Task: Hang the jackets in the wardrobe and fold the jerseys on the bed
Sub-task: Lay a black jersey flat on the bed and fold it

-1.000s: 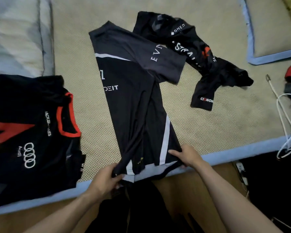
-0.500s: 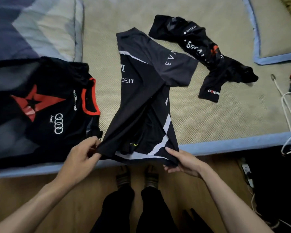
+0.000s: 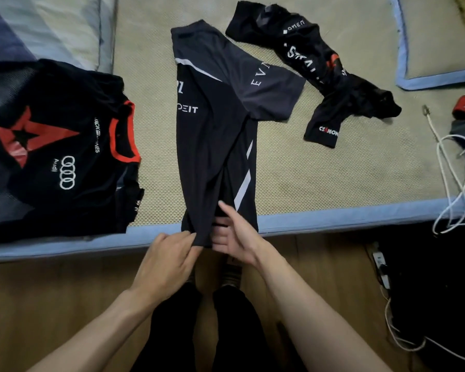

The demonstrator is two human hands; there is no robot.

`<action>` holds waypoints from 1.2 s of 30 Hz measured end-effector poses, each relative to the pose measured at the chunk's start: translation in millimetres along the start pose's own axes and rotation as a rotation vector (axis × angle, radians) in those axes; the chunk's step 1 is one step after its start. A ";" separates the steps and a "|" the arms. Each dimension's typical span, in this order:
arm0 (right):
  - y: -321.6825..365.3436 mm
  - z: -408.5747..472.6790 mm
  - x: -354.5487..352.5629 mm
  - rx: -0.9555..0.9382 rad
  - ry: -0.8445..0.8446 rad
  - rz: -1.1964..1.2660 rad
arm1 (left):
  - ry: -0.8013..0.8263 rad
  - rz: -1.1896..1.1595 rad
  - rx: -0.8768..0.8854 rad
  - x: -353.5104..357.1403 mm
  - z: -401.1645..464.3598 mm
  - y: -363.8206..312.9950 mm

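Three jerseys lie on the bed (image 3: 320, 183), whose beige mat with a blue border fills most of what I can see beyond the person's fingers. Largest of the three is the black jersey with the red star (image 3: 57, 146), spread flat well off to the left of the left hand (image 3: 167, 261), its lower part reaching the mat's blue edge. Straight ahead of both hands is the dark jersey with white stripes (image 3: 212, 135), folded lengthwise into a narrow strip, one grey sleeve sticking out to the right, its hem hanging over the mattress edge. Beyond it and off to the right of the right hand (image 3: 234, 237) sits the crumpled black jersey with white lettering (image 3: 322, 73), apart from the others. Farther right, a white cable (image 3: 451, 181) loops over the bed's edge. The left hand's fingers are closed in a pinch on the hem's lower corner. The right hand is spread open, palm turned toward the left, fingertips (image 3: 223, 205) resting on the cloth just above the hem; whether it grips anything I cannot tell.
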State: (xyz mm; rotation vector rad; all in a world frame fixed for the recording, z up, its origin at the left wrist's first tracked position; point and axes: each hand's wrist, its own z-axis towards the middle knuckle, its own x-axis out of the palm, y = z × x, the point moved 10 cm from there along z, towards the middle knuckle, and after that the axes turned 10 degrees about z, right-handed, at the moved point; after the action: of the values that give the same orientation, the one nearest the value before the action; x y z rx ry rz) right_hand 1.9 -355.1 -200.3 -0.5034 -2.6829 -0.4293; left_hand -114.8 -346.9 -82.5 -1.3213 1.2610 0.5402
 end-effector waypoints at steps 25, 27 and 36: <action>67.1 14.1 -98.6 -0.496 -0.438 -0.574 | 0.277 0.306 -0.147 88.5 44.2 68.2; 59.1 17.8 -113.9 -0.440 -0.475 -0.604 | 0.360 0.411 -0.166 108.9 43.0 79.5; 37.6 19.6 -132.8 -0.241 -0.298 -0.750 | 0.221 0.482 0.054 102.3 48.3 70.8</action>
State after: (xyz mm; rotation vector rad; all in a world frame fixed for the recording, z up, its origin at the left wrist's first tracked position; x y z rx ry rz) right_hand 125.8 -352.3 -264.1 0.4512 -3.0518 -0.9472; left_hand -127.5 -320.1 -212.7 -1.0499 1.7828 0.7007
